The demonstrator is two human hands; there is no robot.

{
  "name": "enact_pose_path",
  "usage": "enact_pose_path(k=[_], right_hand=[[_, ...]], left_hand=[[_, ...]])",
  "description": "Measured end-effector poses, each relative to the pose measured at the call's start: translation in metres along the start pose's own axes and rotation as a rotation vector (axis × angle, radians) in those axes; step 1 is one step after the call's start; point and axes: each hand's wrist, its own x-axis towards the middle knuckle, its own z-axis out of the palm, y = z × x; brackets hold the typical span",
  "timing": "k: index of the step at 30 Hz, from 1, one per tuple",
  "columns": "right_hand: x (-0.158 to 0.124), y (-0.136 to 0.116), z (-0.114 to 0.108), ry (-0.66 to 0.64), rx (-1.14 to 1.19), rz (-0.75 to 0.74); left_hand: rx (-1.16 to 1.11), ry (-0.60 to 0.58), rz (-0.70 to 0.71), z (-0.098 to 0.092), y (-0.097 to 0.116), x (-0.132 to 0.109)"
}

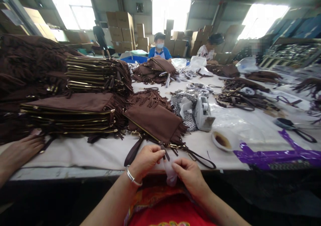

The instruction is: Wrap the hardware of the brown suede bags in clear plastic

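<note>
A brown fringed pouch (155, 120) with a gold zipper lies at the table's front edge, right in front of my hands. Thumb and finger of my left hand (147, 157), which wears a silver bangle, pinch the dark brown pull strip (164, 152) hanging from the pouch's zipper end. Just to the right, my right hand (189, 175) pinches a thin, whitish, see-through wrapper (171, 173) that hangs around or against the strip's lower end; which of the two, I cannot tell. A brown wrist strap (200, 157) lies on the cloth beyond my right hand.
Stacked pouches (70, 112) stand on the left, with another person's hand (23, 152) beside them. Right of my pouch are a tape dispenser (202, 114), a bowl of brown liquid (223, 141) and purple tape (276, 154). Co-workers (159, 52) sit across the table.
</note>
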Motion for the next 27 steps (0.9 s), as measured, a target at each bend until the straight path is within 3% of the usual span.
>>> enact_pose_path(k=[8,27], right_hand=[[-0.0048,-0.0053,0.0008,0.074,-0.176,-0.049],[-0.0100,0.0034,-0.0007,0.112,-0.177,-0.021]], left_hand=[[-0.114,0.015,-0.049,0.0024,0.0004,-0.0023],[-0.048,0.104,0.004,0.0098,0.0027,-0.0062]])
